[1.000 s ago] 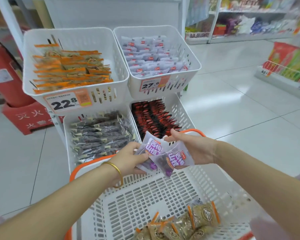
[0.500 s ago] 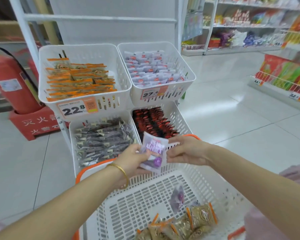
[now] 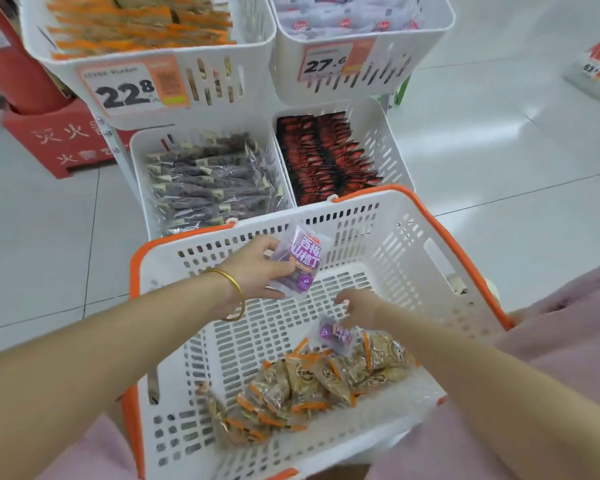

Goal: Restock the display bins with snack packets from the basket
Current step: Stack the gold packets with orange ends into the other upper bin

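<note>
Upper bins (image 3: 257, 91) cut off by top edge, back rows of pkts unseen. Small print on price tag (image 3: 132, 88) too blurred to read. Left hand (image 3: 257, 268): fingertips hidden behind held packet (image 3: 300, 261). Right hand (image 3: 359, 308) meets loose purple packet (image 3: 336, 336) in basket (image 3: 406, 271); grip vs. touch can't tell. Basket's near rim runs off bottom edge; red stand (image 3: 49, 140) clipped at left.

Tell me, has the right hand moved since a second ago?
Yes: the right hand dropped from the basket's far rim down inside, reaching a loose purple packet.
</note>
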A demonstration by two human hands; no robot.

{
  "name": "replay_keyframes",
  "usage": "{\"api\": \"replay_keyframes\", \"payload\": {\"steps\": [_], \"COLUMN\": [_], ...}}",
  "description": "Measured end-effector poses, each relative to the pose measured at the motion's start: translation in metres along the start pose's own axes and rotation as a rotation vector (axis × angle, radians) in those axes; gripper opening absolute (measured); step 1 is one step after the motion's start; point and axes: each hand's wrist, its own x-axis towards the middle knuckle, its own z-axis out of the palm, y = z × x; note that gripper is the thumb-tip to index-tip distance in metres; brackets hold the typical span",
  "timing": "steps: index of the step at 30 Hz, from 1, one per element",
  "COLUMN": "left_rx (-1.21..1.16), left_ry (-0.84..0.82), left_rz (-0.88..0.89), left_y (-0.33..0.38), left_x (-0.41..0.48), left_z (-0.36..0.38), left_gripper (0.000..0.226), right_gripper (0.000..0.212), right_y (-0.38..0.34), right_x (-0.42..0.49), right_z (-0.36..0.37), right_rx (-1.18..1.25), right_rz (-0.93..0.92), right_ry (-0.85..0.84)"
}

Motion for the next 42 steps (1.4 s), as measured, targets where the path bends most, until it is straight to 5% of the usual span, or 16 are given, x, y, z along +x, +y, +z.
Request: {"api": "replay_keyframes", "payload": {"steps": [9,15,20,22,27,31,36,39,42], "left_rx": [-0.046,-0.064,-0.074,-0.086,-0.076,-0.116,-0.213,-0.294,-0.292], "left_ry": [0.032,0.045,0.096,0.114,0.166,0.142,-0.097,-0.049,0.027], "left_rz": [-0.099,-0.112,-0.091,-0.065,0.029,0.026,0.075,0.118,0.174], "left_y": [-0.016,-0.014,-0.01,-0.008,0.002,0.012,0.021,0.019,0.018], "left_x": [0.018,0.024,0.028,0.029,0.029,0.024,0.013,0.015,0.017], "left_z": [0.001,-0.001,-0.008,-0.011,-0.011,-0.004,0.004,0.0,-0.007], "left_gripper": [0.014,0.018,0.019,0.02,0.005,0.017,0.031,0.045,0.046], "right_gripper": [0.062,0.041,0.046,0.043,0.023,0.042,0.085,0.087,0.067], "right_y": [0.016,0.009,-0.013,-0.013,-0.024,-0.052,-0.071,-0.072,-0.073], "right_x": [0.038,0.03,0.008,-0.003,-0.04,-0.067,-0.082,-0.086,-0.092], "right_z": [0.067,0.043,0.002,-0.017,-0.058,-0.084,-0.097,-0.1,-0.101], "right_rx": [-0.494,-0.142,0.865,1.026,0.965,0.535,0.234,0.332,0.84], "right_rz": [0.032,-0.064,0.013,-0.024,-0.206,-0.462,-0.588,-0.531,-0.4], "right_ry": [0.014,0.117,0.069,0.006,-0.047,0.178,0.451,0.497,0.267]}}
